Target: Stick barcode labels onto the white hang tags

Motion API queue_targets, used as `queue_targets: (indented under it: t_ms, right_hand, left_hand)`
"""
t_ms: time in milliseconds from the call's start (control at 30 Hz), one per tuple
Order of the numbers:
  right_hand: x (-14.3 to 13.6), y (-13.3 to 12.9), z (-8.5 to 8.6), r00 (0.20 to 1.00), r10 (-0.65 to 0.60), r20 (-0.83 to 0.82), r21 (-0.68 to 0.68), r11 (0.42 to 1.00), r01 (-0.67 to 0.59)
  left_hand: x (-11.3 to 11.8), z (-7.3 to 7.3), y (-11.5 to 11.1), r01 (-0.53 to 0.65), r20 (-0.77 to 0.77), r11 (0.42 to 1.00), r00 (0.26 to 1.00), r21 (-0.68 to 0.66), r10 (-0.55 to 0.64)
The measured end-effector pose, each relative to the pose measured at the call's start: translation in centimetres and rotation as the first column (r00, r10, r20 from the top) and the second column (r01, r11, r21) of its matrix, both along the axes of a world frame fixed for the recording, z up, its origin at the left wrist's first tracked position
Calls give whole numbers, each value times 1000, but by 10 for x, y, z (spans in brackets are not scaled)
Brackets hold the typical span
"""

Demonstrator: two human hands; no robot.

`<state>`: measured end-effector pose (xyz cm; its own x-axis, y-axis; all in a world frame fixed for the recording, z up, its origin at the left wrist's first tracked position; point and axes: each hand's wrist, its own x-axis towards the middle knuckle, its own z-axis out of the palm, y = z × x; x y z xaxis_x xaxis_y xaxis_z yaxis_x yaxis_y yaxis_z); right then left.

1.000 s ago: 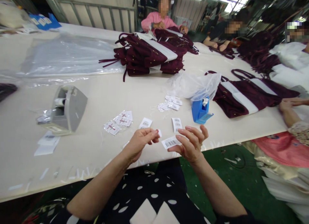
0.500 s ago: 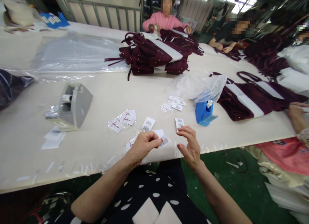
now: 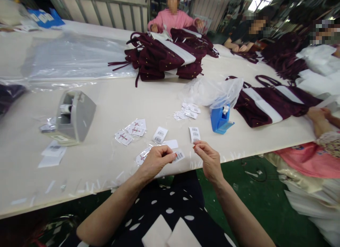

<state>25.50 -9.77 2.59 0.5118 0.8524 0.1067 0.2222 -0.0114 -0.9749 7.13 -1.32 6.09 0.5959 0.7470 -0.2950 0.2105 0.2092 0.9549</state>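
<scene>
My left hand pinches a small barcode tag by its edge, above the front of the table. To the right, my right hand has thumb and forefinger close together; anything between them is too small to make out. Just beyond its fingertips lies a barcode sticker sheet. Another barcode sticker sheet rests farther left. Clear-bagged tags with a red cross-like print lie beside it, and one more is partly under my left hand. A small pile of white tags sits farther back.
A blue tape dispenser stands at the right, a grey tape dispenser at the left. Dark red bags are piled behind, near clear plastic sheets. Another bag lies right, by a person's hands. Two people sit across.
The fingers of my right hand have come together from a spread pose. My left hand keeps its pinch. The whole view has shifted slightly.
</scene>
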Motion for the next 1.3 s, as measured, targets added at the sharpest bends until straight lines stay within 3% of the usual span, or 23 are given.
queue_targets:
  t_ms: [133, 267, 367, 467, 633, 767, 833, 933, 1033, 1167, 1300]
  right_hand:
    - [36, -36, -31, 966, -50, 255, -128, 988, 85]
    - [58, -65, -73, 858, -166, 486, -113, 962, 250]
    - [60, -69, -94, 778, -231, 584, -59, 944, 325]
    - [59, -64, -100, 762, -255, 595, -66, 930, 362]
    - [65, -57, -93, 763, -347, 545, -105, 875, 472]
    - [54, -45, -70, 742, -360, 565, -69, 876, 477]
    - [36, -37, -51, 786, -322, 528, -38, 916, 400]
    - [6, -26, -20, 943, -67, 326, -97, 990, 105]
    - [-13, -16, 3, 981, 129, 143, -142, 984, -108]
    - [-19, -7, 11, 964, 232, 130, -175, 962, -208]
    - [-26, -6, 6, 957, 237, 168, -200, 959, -202]
  left_hand:
    - [-3, -7, 1, -40, -18, 999, 999, -13, 40]
    - [3, -14, -1, -26, -53, 999, 998, -38, 24]
    - [9, -15, -2, 0, -59, 999, 998, -49, -3]
    - [13, -13, -2, 5, -50, 998, 999, -60, -8]
    - [14, -14, -3, -4, -41, 999, 999, -50, 2]
    - [13, -16, -6, 8, -31, 999, 999, -54, -10]
    - [12, -16, -7, 33, -33, 997, 999, -65, -36]
    - [10, -15, -7, 76, -46, 993, 996, -89, -80]
    - [7, -12, -6, 125, -99, 990, 986, -65, -131]
    - [4, -14, -6, 173, -148, 985, 975, 21, -168]
    - [3, -20, -7, 185, -181, 981, 968, 51, -173]
